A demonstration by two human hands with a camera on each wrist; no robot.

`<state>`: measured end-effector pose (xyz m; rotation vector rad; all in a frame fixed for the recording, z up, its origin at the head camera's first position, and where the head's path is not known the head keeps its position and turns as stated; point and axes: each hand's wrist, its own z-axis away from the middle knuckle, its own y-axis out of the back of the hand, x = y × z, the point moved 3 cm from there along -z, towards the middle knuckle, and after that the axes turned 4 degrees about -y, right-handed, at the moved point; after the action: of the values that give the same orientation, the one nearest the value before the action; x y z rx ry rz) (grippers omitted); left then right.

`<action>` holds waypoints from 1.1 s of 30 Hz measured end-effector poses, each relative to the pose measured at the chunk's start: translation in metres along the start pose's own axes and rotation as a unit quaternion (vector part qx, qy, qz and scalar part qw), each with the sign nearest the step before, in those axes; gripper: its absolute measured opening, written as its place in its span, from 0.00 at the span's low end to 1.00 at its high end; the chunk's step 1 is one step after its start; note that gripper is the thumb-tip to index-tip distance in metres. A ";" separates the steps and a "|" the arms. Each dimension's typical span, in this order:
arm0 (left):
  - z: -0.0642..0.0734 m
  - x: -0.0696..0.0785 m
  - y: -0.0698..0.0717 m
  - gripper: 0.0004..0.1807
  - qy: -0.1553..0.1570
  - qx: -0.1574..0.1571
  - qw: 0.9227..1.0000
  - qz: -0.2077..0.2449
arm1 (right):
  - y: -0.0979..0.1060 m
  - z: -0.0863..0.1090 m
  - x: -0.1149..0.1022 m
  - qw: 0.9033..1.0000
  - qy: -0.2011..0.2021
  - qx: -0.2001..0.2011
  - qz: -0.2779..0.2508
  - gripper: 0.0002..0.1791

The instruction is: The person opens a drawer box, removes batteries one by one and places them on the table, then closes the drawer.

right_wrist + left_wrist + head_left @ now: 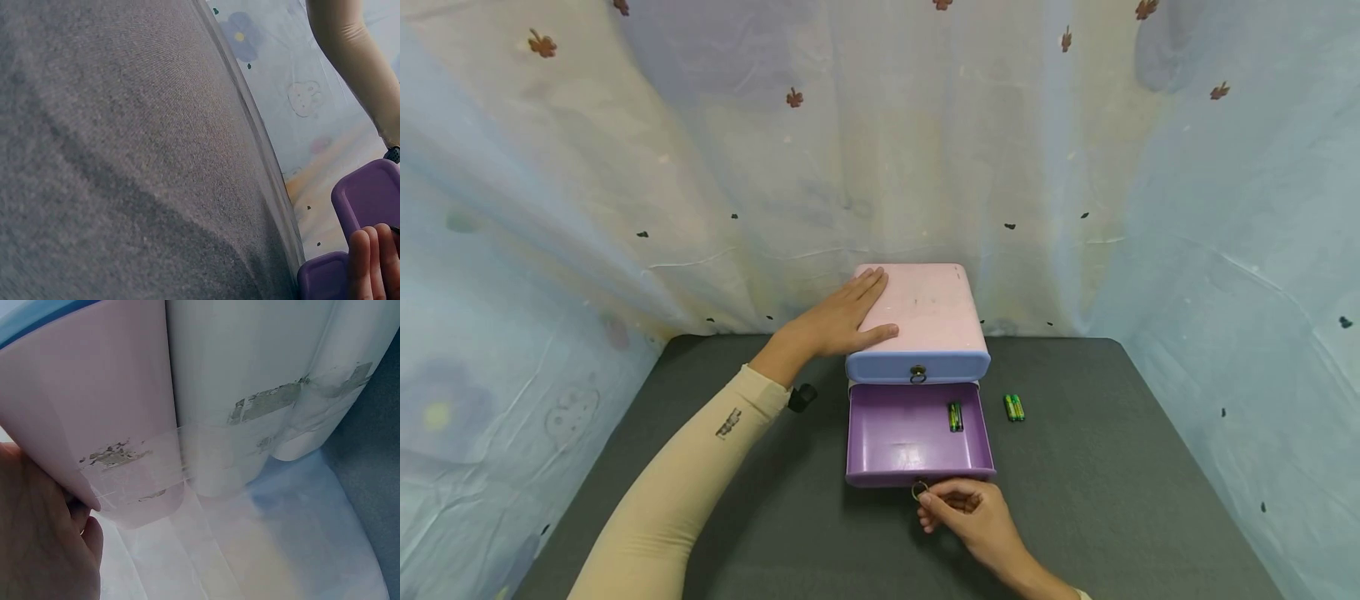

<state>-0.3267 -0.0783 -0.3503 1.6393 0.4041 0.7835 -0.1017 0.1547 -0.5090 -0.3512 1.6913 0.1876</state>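
Observation:
A small drawer cabinet [921,308] has a pink top and a blue upper drawer front [887,367] with a ring pull. Below it, a purple drawer [876,425] is pulled out. My left hand [838,321] rests on the left part of the pink top, fingers straight and thumb spread. In the left wrist view that hand [47,531] lies against the pink shell [94,394]. My right hand [973,517] pinches the metal ring pull [919,491] on the purple front between thumb and finger. Inside the drawer, toward its right side, lie dark-and-green batteries [955,417].
Two green batteries [1014,407] lie on the dark grey tabletop [1090,483], right of the cabinet. A patterned curtain [737,167] hangs behind and along both sides. Clear tape [156,456] runs across the pink and white shells in the left wrist view.

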 end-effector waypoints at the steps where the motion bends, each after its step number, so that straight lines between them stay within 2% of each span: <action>1: 0.000 0.000 0.000 0.54 0.001 0.000 1.000 0.000 | 0.000 0.000 0.000 1.000 -0.003 0.000 -0.002 0.07; 14: -0.001 -0.001 0.000 0.54 -0.001 0.003 1.000 -0.004 | -0.002 0.004 0.001 1.000 0.006 -0.002 -0.001 0.06; 25: -0.001 -0.001 0.000 0.54 -0.001 0.001 1.000 -0.005 | -0.004 0.007 0.001 0.999 0.034 -0.010 -0.001 0.05; 33: -0.001 -0.001 0.000 0.54 -0.002 0.002 1.000 -0.005 | -0.005 0.010 0.003 0.999 0.030 -0.010 -0.006 0.05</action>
<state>-0.3279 -0.0782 -0.3506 1.6403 0.4115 0.7724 -0.0914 0.1531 -0.5126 -0.3851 1.7463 0.1867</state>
